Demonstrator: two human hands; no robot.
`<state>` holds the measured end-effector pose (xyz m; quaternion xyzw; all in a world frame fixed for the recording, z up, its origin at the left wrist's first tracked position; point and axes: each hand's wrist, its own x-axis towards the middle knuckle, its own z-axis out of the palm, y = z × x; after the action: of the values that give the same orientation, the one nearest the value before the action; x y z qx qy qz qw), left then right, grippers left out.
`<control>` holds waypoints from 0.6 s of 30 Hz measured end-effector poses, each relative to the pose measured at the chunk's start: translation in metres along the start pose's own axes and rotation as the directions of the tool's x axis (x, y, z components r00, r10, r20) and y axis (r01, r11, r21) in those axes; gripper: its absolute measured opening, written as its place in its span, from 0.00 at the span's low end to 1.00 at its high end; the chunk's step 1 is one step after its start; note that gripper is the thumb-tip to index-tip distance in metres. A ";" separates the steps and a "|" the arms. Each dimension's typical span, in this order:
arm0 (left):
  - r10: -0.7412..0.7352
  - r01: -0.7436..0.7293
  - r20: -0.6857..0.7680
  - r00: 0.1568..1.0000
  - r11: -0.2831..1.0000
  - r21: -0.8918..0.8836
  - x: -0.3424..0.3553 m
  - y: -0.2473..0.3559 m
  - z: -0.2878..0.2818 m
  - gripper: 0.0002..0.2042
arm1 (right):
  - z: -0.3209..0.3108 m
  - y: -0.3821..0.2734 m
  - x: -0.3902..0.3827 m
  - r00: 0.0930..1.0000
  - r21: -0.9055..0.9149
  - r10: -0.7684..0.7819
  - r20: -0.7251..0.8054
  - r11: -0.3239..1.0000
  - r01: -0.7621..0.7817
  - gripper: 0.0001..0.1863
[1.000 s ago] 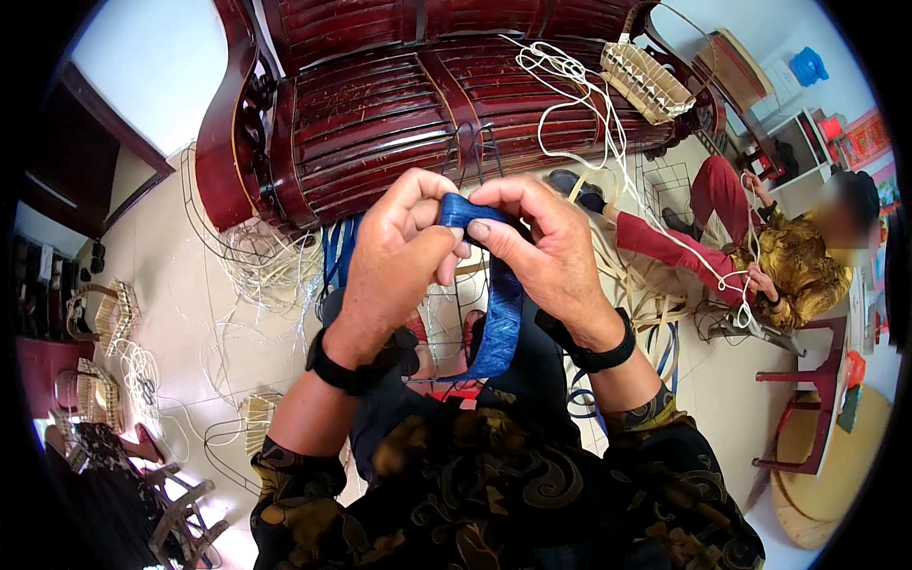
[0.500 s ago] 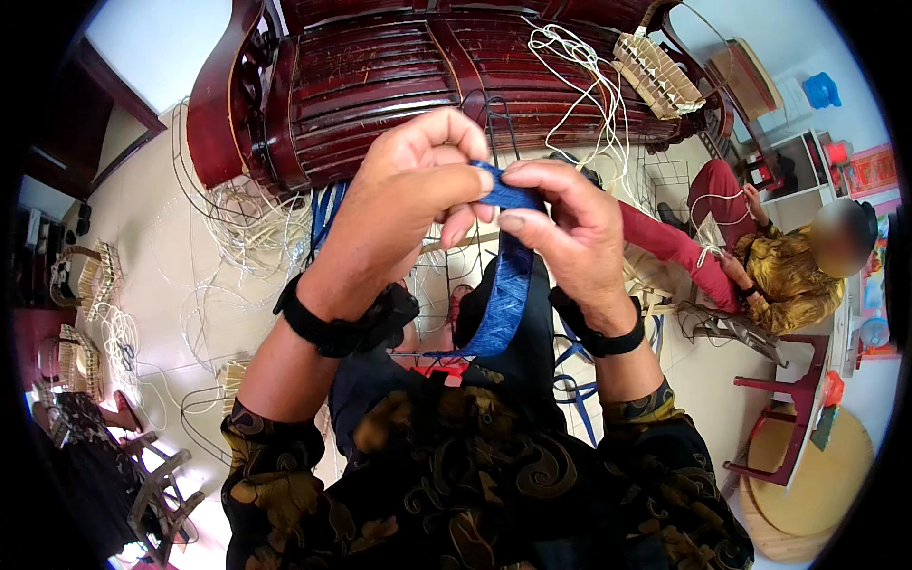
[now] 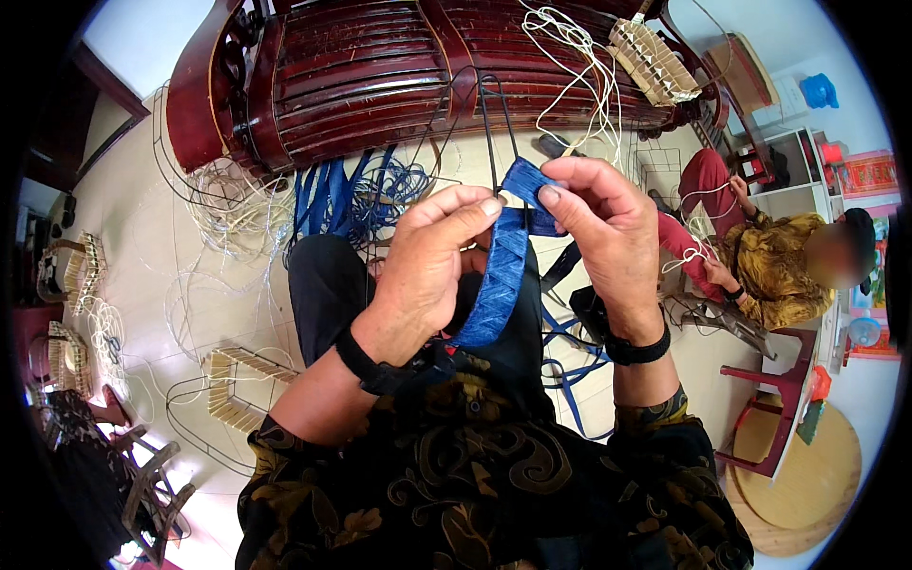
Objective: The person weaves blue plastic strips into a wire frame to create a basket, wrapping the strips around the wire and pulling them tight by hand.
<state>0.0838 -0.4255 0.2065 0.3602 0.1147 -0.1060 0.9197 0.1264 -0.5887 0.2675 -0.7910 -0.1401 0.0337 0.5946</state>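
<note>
A shiny blue flat strip [image 3: 496, 290] loops between my hands above my lap, its lower part hanging down towards me. With thumb and fingers my left hand [image 3: 423, 261] pinches the strip's edge beside a thin black wire frame [image 3: 487, 142]. My right hand [image 3: 608, 233] grips the strip's folded upper part between thumb and forefinger, just right of the wire. The strip appears to pass around the wire there, though fingers partly hide how. More blue strips [image 3: 332, 199] hang in a bundle beyond my left hand, and others [image 3: 570, 380] trail below my right wrist.
A dark red slatted wooden bench [image 3: 361, 76] spans the far side, holding cream cord [image 3: 570, 57] and a woven basket piece [image 3: 655, 62]. Tangled pale strands [image 3: 228, 204] and a part-wrapped wire frame [image 3: 237, 385] lie on the floor. Another person [image 3: 774, 252] sits at right, handling cord.
Both hands have moved apart and slightly lower, the right one further right. The strip's upper part has opened out between them, and the wire frame shows more clearly. My view has shifted slightly.
</note>
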 end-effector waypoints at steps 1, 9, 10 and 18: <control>-0.004 0.004 0.000 1.000 1.000 -0.031 0.000 -0.002 0.004 0.07 | -0.001 0.000 0.000 1.000 -0.062 -0.019 -0.004 0.998 0.019 0.08; 0.002 0.000 0.011 1.000 0.989 -0.148 -0.004 -0.010 0.008 0.04 | -0.007 0.001 -0.004 0.998 -0.230 -0.041 0.057 0.972 0.053 0.08; 0.013 -0.011 0.008 1.000 0.988 -0.153 -0.006 -0.011 0.009 0.04 | -0.008 -0.002 -0.004 0.997 -0.221 -0.010 0.075 0.975 0.026 0.08; 0.075 -0.083 -0.046 0.996 0.978 -0.192 -0.012 -0.018 0.017 0.03 | -0.019 -0.004 -0.004 0.942 -0.347 -0.230 0.244 0.886 0.306 0.08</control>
<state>0.0700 -0.4483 0.2103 0.2750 0.1276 -0.0506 0.9516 0.1256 -0.6068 0.2762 -0.8568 -0.3099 0.0008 0.4120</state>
